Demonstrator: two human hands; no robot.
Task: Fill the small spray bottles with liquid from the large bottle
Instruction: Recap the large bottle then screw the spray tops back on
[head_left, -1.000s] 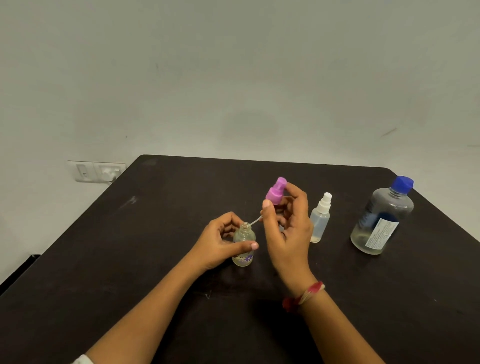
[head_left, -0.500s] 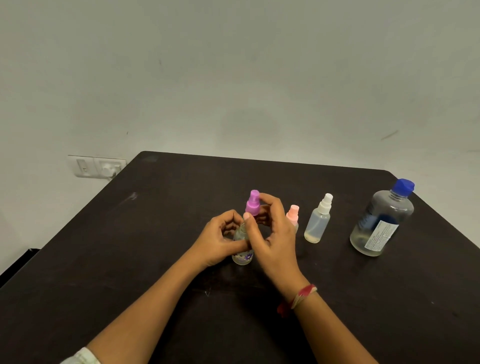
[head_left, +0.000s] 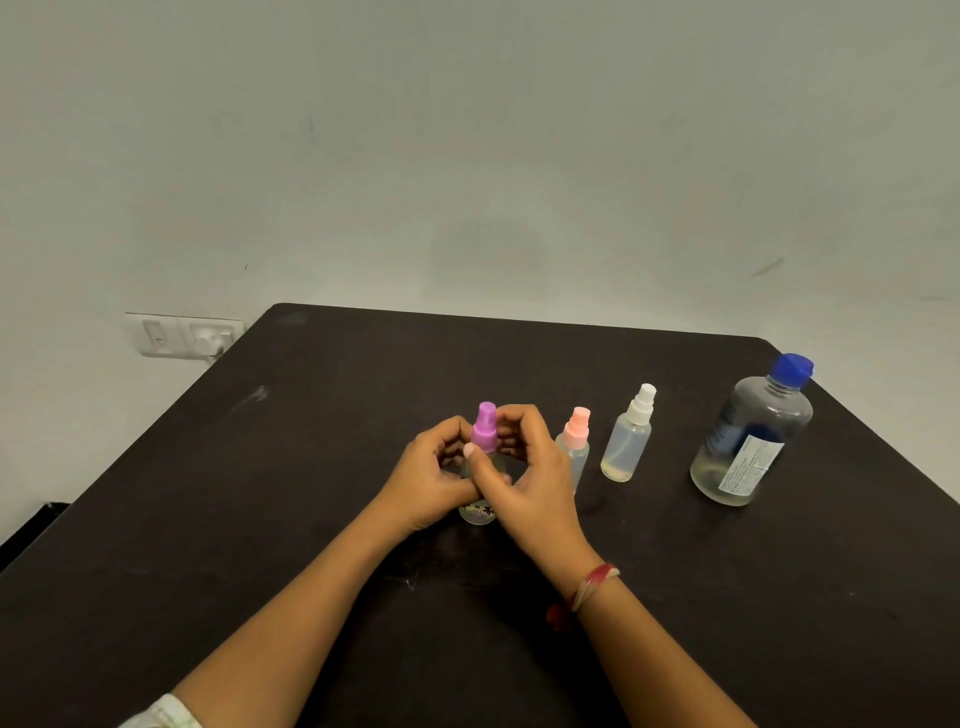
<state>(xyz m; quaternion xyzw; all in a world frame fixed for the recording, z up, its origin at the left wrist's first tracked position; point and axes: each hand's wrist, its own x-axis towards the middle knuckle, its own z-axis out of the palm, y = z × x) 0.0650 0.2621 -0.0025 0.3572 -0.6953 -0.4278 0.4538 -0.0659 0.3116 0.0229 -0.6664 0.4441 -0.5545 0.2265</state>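
A plain pale wall fills the upper frame; a dark table spans below, with a white socket plate at left.

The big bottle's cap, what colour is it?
The cap is blue; the head view shows it best.

Hands around purple-capped bottle

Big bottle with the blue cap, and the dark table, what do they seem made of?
The large clear bottle looks like glossy transparent plastic, though glass is possible: liquid shows through and highlights glint on it. Its blue cap looks like opaque plastic. The dark table looks matt, scuffed laminate or painted wood; I cannot tell which.
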